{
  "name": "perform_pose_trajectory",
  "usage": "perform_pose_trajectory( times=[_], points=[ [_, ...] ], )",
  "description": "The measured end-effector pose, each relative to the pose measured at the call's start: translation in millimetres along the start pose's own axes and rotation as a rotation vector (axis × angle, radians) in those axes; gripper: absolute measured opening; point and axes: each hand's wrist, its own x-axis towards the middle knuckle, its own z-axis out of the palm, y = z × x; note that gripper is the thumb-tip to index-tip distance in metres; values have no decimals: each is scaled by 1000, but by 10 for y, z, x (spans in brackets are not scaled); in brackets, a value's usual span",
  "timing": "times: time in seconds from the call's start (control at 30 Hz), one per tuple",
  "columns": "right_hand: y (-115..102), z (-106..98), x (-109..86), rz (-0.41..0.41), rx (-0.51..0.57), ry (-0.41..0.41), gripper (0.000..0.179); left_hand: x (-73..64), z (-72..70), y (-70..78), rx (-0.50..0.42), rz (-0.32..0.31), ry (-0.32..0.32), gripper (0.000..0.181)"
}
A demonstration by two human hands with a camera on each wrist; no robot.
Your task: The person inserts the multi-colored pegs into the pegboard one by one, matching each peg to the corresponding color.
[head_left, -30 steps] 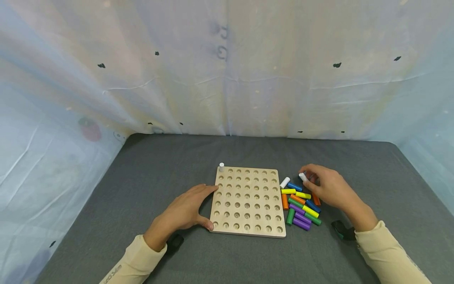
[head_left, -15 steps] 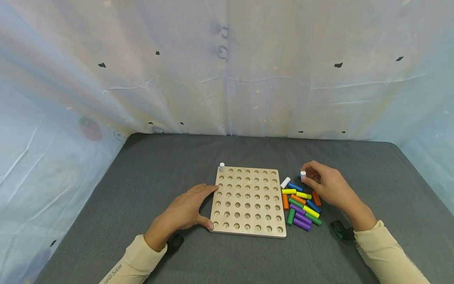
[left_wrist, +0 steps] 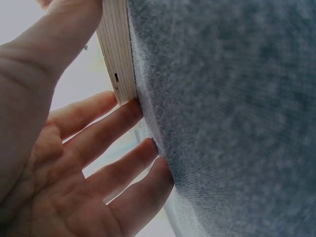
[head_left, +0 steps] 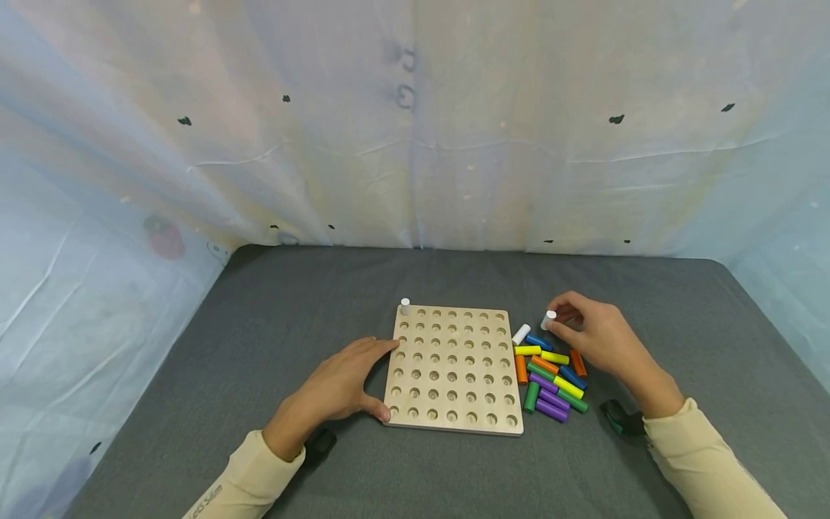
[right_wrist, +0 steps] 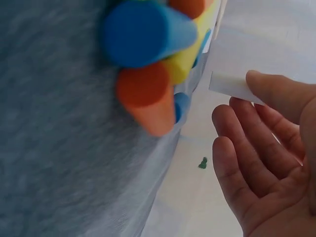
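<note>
White peg in right grip; lettered sleeve

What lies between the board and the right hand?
In the head view, loose colored pegs lie between the board and the right hand, which pinches a white peg.

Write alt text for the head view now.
The right hand pinches a white cylindrical peg near a pile of mixed-colour cylindrical pegs. The left hand touches the left edge of a square, pale wooden pegboard, with another white cylindrical peg upright at its far-left corner.
</note>
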Motion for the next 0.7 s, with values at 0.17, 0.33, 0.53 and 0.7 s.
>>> perform_pose_trajectory(
  times=[0.17, 0.33, 0.53, 0.7],
  points=[
    [-96, -15, 77, -18, 15, 6, 23, -2, -1, -1, 0, -11, -3, 108],
    [-222, 9, 185, -54, 39, 1, 24, -11, -1, 2, -9, -4, 5, 108],
    [-367, 63, 314, -86, 58, -29, 23, -21, 16, -12, -7, 5, 15, 108],
    [-505, 98, 423, -106, 74, -48, 23, -3, 26, -34, -3, 13, 16, 108]
  ],
)
